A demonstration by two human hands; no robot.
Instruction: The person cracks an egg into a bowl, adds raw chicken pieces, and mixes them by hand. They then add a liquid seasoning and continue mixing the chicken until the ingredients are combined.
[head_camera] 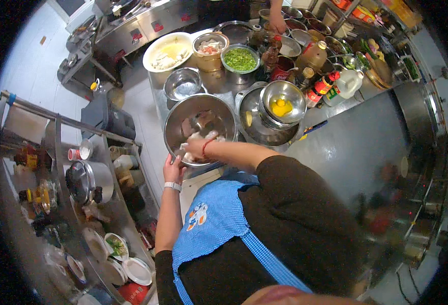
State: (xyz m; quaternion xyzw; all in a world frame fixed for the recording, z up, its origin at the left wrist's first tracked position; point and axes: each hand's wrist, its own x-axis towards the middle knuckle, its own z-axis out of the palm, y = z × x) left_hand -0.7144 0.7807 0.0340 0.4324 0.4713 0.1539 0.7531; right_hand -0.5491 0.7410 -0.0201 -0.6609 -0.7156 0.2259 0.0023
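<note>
A large stainless steel mixing bowl (201,103) stands at the near edge of the metal table. My left hand (173,168) holds its near left rim, fingers outside and thumb at the edge. Down inside the bowl, my right hand (196,148), with a red cord on the wrist, is among pale, whitish food pieces (188,156); its fingers are partly hidden, and whether they grip a piece cannot be told. Right of the bowl, a smaller metal bowl with cracked eggs (281,107) rests in a wide metal basin (249,131). Behind lies a small shiny metal bowl (182,84).
Farther back stand a white oval basin (147,57), a tub of chopped greens (240,59) and a pot of cut food (209,46). Sauce bottles (320,90) crowd the right. Another person's hand (277,23) reaches in at the top. A metal shelf (62,152) runs along the left.
</note>
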